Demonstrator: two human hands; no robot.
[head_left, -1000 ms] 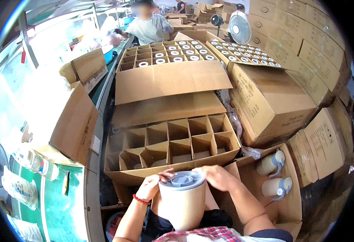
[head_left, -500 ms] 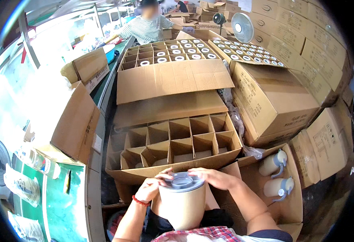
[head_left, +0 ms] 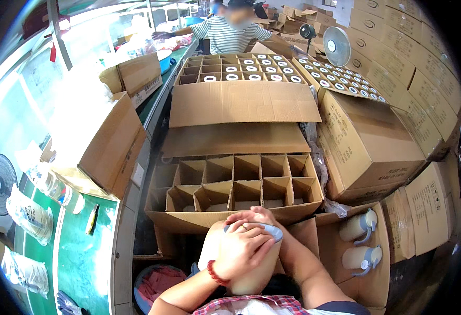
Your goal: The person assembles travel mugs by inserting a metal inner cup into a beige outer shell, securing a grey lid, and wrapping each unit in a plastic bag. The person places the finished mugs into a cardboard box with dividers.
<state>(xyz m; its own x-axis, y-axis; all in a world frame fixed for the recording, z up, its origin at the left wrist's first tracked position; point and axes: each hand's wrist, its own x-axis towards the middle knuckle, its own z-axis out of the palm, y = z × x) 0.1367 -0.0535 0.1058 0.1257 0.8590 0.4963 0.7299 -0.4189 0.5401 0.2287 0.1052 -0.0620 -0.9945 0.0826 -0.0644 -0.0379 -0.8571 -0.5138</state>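
Note:
A cream vacuum jug [head_left: 214, 248] with a blue-grey round end facing up is in front of my lap, tilted a little. My left hand [head_left: 242, 245] lies across this upper end, its fingers curled over the rim and a red beaded bracelet at the wrist. From the right, my right hand [head_left: 256, 214] wraps round the far side of the same end, partly hidden behind the left. Between them the hands cover most of the blue-grey end. Just beyond stands an open carton [head_left: 188, 216] with cardboard dividers.
Two cream jugs with blue-grey handles [head_left: 359, 226] lie in an open carton [head_left: 382, 283] at my right. Farther off, divided cartons hold several white-ringed pieces [head_left: 254, 77]. A green bench [head_left: 86, 262] on the left bears a cutter [head_left: 92, 219]. A person [head_left: 230, 34] stands at the back.
My left hand has slid from the left rim across the jug's top, and my right hand has moved to its far side. The view has shifted, and the jug leans more.

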